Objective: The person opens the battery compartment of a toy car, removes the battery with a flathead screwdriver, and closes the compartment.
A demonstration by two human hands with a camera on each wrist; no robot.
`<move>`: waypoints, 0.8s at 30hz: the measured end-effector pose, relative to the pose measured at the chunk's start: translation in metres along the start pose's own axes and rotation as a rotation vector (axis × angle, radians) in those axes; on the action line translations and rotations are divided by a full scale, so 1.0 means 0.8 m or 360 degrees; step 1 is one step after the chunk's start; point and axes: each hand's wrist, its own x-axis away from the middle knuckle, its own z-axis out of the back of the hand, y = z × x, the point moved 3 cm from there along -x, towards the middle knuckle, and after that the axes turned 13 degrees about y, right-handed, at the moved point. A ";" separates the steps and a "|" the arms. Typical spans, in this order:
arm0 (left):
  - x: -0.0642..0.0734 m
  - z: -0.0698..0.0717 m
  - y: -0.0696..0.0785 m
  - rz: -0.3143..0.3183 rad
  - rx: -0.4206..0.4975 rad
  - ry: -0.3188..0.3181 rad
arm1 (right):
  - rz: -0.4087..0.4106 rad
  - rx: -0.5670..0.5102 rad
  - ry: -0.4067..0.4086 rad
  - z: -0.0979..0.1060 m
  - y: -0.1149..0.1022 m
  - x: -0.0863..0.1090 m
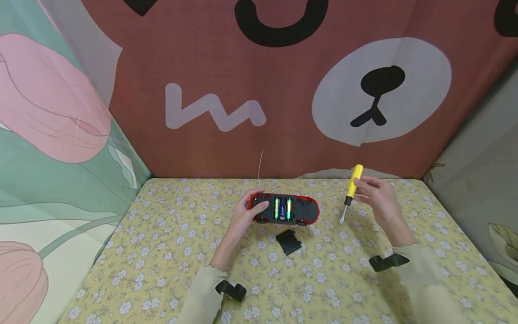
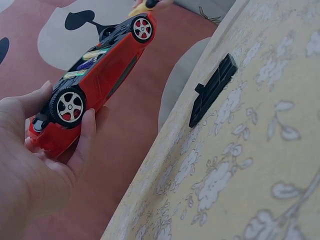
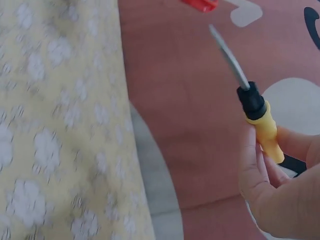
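My left hand point(image 1: 241, 216) grips one end of a red toy car point(image 2: 107, 75), turned underside up. Its dark base has an uncovered battery bay where several batteries point(image 1: 283, 209) sit side by side. A thin antenna wire point(image 1: 259, 168) sticks up from the held end. In my right hand point(image 1: 382, 200) is a yellow-handled screwdriver point(image 1: 354, 181), pinched between thumb and fingers, its metal blade point(image 3: 229, 57) slanting down and left, apart from the car. On the table just below the car lies a black battery cover point(image 1: 288, 242) with small tabs along its edges.
A yellow floral cloth point(image 1: 162, 265) covers the table. Behind it hangs a reddish-brown curtain point(image 1: 202, 153) with a bear face print, and a green and pink floral curtain point(image 1: 73, 189) closes the left side. Black wrist cameras point(image 1: 231, 290) sit on both sleeves.
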 end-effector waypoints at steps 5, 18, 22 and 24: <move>0.000 0.001 -0.001 0.0007 -0.0001 0.0000 | 0.0055 0.0157 -0.0068 0.011 0.013 -0.006; 0.000 0.000 0.001 0.0009 -0.0009 0.0011 | -0.0006 0.0387 -0.0154 0.026 0.033 -0.013; 0.000 0.000 0.000 0.0013 -0.0017 0.0018 | -0.0028 0.0473 -0.0186 0.029 0.040 -0.014; 0.000 0.000 0.000 0.0013 -0.0025 0.0018 | -0.0039 0.0512 -0.0196 0.030 0.043 -0.015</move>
